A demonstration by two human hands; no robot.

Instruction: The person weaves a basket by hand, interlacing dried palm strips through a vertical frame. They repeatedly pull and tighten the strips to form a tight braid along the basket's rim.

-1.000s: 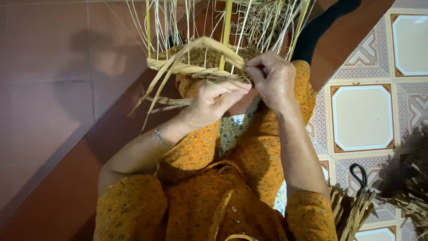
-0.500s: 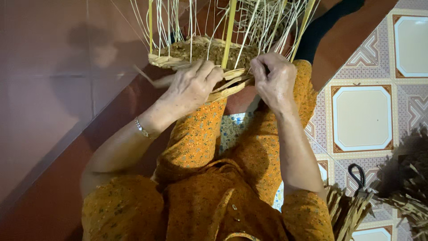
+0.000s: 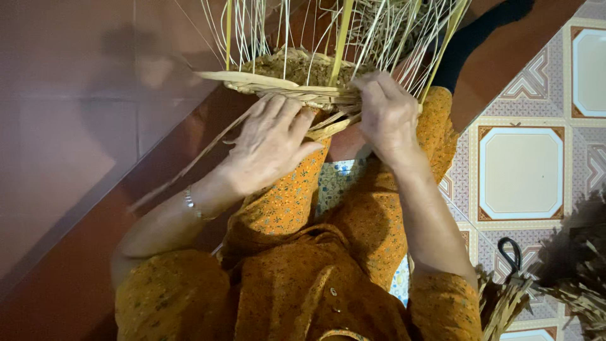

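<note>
My left hand (image 3: 271, 148) grasps a loose strand (image 3: 189, 167); my right hand (image 3: 388, 113) pinches the basket rim (image 3: 284, 88). Pulling hard could snap it.

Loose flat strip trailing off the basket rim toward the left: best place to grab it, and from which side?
Probably grip the loose strip just below the woven rim, near the left hand. Pinch across its flat faces, coming from the open left side; the upright stakes crowd the top.

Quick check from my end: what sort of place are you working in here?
Probably a home floor used for handcraft. Patterned floor tiles beside a plain reddish wall, a half-woven straw basket on the lap under both hands, and loose straw bundles lying by.
</note>
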